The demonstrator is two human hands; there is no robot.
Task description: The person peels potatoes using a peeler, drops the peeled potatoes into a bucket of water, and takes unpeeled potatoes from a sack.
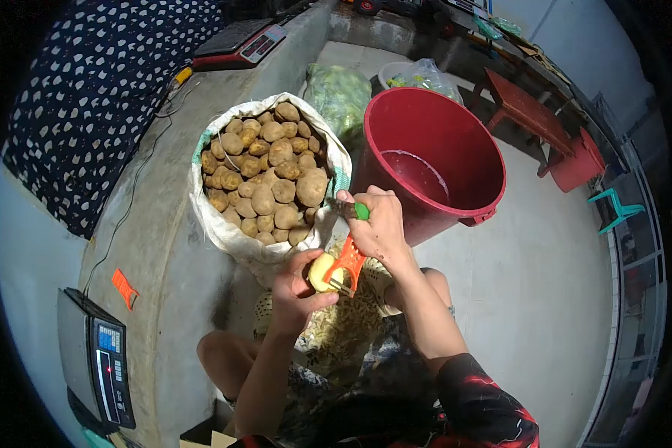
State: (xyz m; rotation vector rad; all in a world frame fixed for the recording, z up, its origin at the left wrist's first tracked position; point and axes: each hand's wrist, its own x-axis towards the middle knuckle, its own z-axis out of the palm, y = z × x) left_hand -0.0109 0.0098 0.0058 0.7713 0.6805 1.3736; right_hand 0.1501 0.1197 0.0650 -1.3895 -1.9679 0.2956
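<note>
My left hand (291, 293) is closed around a peeled, pale yellow potato (322, 273). In my right hand (381, 228) is an orange peeler (349, 261), its metal blade at the potato's right side. A green piece (361, 211) with a dark part beside it also shows at the right hand's fingers; its kind I cannot make out. Just beyond my hands stands a white sack (201, 196) full of unpeeled potatoes (263, 200). Peelings (343, 321) lie in a heap below, between my legs.
A large red bucket (433, 142) with some liquid stands right of the sack. Behind are a bag of green produce (338, 93) and a red stool (526, 104). On the left ledge lie another orange peeler (125, 287) and scales (101, 358), with a red scale (239, 46) farther back.
</note>
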